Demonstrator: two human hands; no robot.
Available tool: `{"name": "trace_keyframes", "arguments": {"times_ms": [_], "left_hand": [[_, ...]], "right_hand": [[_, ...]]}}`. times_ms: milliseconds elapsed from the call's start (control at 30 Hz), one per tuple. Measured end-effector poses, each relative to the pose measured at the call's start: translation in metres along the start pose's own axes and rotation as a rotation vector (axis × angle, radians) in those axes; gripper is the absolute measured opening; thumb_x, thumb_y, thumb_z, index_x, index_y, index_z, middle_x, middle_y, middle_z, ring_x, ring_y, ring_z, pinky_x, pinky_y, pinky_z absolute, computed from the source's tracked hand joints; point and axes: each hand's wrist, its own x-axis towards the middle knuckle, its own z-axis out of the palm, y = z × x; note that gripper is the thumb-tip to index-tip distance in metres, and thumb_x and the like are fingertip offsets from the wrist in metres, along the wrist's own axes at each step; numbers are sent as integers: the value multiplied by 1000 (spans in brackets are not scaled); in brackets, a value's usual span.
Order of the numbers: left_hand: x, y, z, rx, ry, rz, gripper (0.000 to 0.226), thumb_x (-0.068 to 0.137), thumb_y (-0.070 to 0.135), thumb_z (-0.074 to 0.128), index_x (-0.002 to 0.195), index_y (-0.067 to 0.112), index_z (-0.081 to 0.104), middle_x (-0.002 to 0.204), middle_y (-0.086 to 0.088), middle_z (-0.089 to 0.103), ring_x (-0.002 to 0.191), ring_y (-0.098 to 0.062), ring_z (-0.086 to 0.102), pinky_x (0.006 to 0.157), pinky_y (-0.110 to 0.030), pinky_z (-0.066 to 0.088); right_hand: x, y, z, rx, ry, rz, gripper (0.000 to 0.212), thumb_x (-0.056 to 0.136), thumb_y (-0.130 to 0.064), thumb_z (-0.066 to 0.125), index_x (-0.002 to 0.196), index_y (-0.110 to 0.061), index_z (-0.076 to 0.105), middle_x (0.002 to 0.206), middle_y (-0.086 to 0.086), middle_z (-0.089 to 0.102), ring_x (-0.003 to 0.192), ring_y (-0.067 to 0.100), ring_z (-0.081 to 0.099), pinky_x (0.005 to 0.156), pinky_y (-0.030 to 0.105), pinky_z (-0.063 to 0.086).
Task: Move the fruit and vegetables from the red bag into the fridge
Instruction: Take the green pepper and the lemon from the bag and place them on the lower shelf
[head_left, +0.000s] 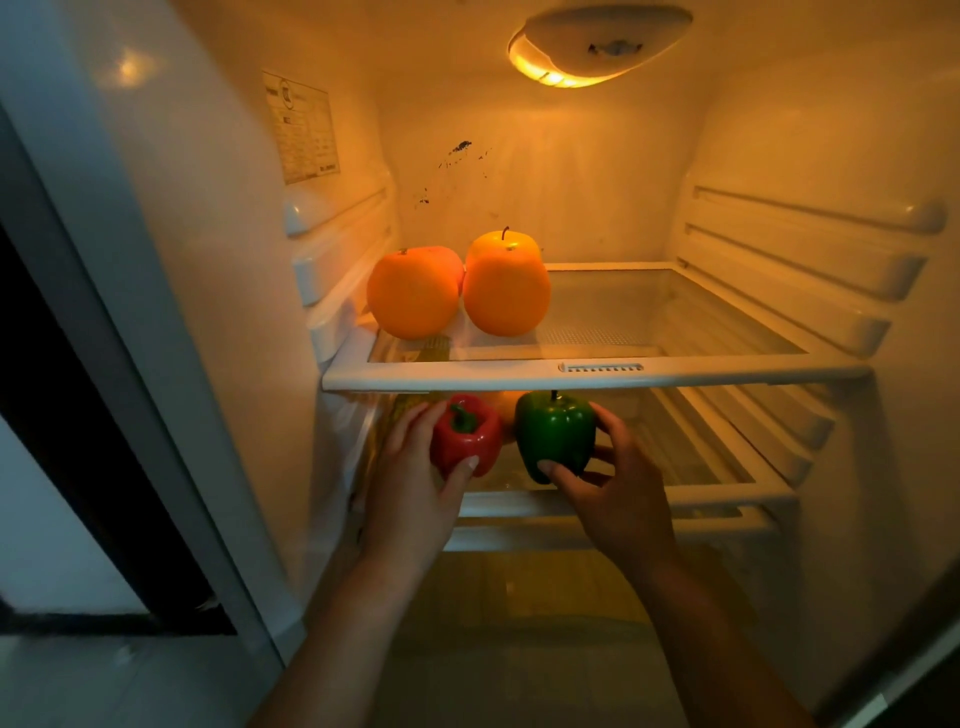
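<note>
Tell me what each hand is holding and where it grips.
Left hand holds the red pepper by its sides, thumb on the front. Right hand holds the green pepper by its sides, thumb low on the front.

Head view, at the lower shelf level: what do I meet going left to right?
left hand → red pepper → green pepper → right hand, each hand gripping its pepper.
</note>
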Motion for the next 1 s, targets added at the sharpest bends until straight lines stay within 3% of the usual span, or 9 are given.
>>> {"name": "trace_keyframes", "arguments": {"times_ms": [233, 700, 1000], "left_hand": [[4, -7, -1, -30, -3, 16, 65, 80, 25, 70, 136, 32, 39, 143, 7, 35, 132, -16, 37, 99, -45, 47], [7, -6, -3, 5, 13, 56, 58, 78, 22, 72, 130, 25, 47, 139, 6, 36, 128, -14, 37, 97, -42, 49], [3, -4, -7, 40, 7, 55, 57, 79, 23, 72, 129, 28, 47, 141, 7, 36, 130, -13, 35, 99, -43, 46]], "right_hand": [[4, 1, 16, 10, -5, -42, 73, 70, -21, 80, 134, -20, 43, 118, -14, 45, 100, 3, 53, 71, 2, 46], [-7, 12, 13, 32, -3, -60, 81, 68, -15, 81, 137, -16, 38, 124, -11, 45, 93, -8, 53, 67, 3, 47], [-13, 11, 15, 34, 60, -74, 71, 67, -13, 81, 128, -18, 44, 121, -10, 46, 91, -10, 51, 66, 2, 46]]}}
